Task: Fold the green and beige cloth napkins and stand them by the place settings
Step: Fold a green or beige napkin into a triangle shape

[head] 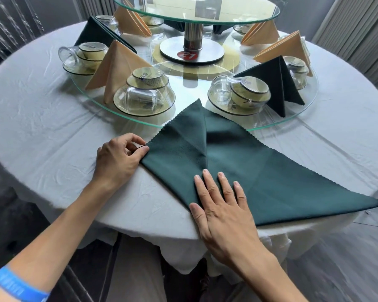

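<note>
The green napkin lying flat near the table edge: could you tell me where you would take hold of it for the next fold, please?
Probably at the free right corner of the green napkin, coming in from the right. That long point lies flat and unheld, while the left hand pinches the left corner and the right hand presses flat on the near edge.

A red round tag (188,55) on the turntable's steel post base (214,51) reads "21".
</note>
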Demonstrator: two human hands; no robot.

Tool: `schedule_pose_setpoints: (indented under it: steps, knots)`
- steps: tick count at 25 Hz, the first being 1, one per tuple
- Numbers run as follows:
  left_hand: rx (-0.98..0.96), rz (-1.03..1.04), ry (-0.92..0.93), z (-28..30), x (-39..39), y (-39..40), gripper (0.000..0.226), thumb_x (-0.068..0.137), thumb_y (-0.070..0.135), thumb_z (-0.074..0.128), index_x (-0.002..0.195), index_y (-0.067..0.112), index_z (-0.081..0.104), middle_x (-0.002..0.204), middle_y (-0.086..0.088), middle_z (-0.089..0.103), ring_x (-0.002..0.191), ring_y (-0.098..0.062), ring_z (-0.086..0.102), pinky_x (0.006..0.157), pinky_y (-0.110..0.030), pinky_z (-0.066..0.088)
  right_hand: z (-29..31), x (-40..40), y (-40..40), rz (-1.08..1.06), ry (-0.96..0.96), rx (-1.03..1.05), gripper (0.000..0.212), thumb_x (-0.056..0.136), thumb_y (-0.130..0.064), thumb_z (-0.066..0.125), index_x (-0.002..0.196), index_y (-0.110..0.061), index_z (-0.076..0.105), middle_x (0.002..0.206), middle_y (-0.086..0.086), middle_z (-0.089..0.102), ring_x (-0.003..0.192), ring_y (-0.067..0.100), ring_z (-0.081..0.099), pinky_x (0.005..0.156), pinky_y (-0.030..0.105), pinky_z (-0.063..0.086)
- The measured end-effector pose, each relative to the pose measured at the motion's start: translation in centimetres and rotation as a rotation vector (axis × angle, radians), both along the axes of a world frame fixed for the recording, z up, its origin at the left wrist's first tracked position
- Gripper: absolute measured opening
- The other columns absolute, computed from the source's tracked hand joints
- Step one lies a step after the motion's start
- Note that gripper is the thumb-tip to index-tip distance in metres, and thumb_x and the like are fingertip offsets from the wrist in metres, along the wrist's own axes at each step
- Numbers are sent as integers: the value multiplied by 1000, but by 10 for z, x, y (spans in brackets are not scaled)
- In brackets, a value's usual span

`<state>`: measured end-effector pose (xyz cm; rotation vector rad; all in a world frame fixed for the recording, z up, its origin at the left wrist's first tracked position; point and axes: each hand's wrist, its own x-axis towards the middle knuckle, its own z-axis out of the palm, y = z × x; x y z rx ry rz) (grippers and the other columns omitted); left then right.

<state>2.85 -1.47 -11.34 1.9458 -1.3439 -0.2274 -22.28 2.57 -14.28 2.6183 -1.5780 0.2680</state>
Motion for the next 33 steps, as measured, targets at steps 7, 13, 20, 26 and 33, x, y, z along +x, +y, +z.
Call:
schedule_pose_setpoints:
  steps: [7, 13, 20, 26, 33]
  knots:
    - [46, -494, -483, -10, -69, 43, 54, 96, 39, 37, 135, 9, 58, 141, -9, 57, 130, -27, 52, 109, -40, 30, 1, 3, -1, -4, -14, -36, 60, 95, -51, 31, 143, -21, 49, 150, 0, 45, 136, 31, 44, 106, 50, 23]
    - [541, -366, -522, -10, -27, 30, 87, 77, 64, -12, 157, 29, -8, 164, 7, -16, 151, -13, -14, 120, -34, -8, -4, -12, 7, 39, 3, -40, 60, 97, -50, 28, 148, -20, 41, 154, 0, 38, 141, 29, 37, 109, 50, 21]
    - [92, -307, -545, -7, -53, 43, 60, 95, 32, 30, 143, 1, 47, 152, -16, 42, 141, -30, 38, 116, -37, 18, -3, -16, 11, 40, -10, -3, 65, 96, -54, 29, 149, -19, 38, 155, -2, 36, 142, 27, 35, 110, 48, 20]
    - [151, -540, -620, -31, -110, 62, 64, 98, 47, 30, 145, 6, 47, 153, -9, 42, 142, -24, 39, 111, -37, 21, 10, -50, -1, 266, -111, 124, 71, 88, -55, 43, 146, -13, 44, 155, 4, 37, 143, 21, 34, 113, 36, 21]
    - [237, -484, -682, -36, -116, 63, 86, 97, 67, 13, 148, 4, 41, 156, -10, 37, 144, -26, 34, 113, -40, 19, 42, -183, -54, 251, -151, 248, 61, 74, -10, 54, 134, -18, 59, 146, -7, 49, 137, 10, 43, 111, 27, 32]
